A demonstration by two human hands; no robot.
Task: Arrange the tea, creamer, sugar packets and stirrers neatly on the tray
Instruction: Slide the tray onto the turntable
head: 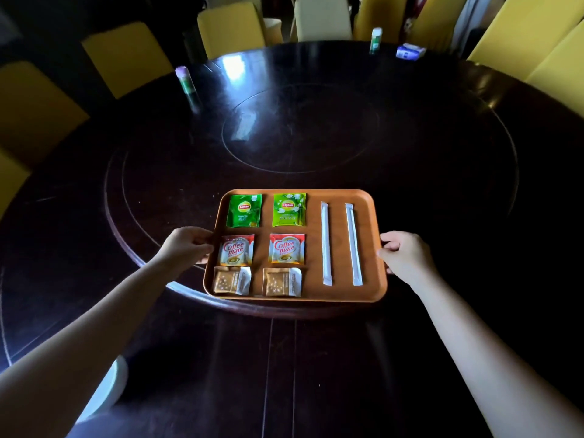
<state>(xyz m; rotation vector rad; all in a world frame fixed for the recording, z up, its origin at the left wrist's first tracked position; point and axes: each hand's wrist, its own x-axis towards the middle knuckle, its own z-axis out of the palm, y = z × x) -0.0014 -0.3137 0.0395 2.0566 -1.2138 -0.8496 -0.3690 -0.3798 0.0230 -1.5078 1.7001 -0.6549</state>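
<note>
A dark round table (158,191) carries an orange tray (339,292) at its near edge. The left hand (186,245) grips the tray's left rim, fingers curled over the edge. The right hand (404,256) clasps the right rim the same way, thumb on top. On the tray, two wrapped stirrers (326,243) lie parallel on the right. To the left stand two columns: green tea packets (244,210) at the far end, creamer packets (287,249) in the middle, sugar packets (282,282) nearest.
</note>
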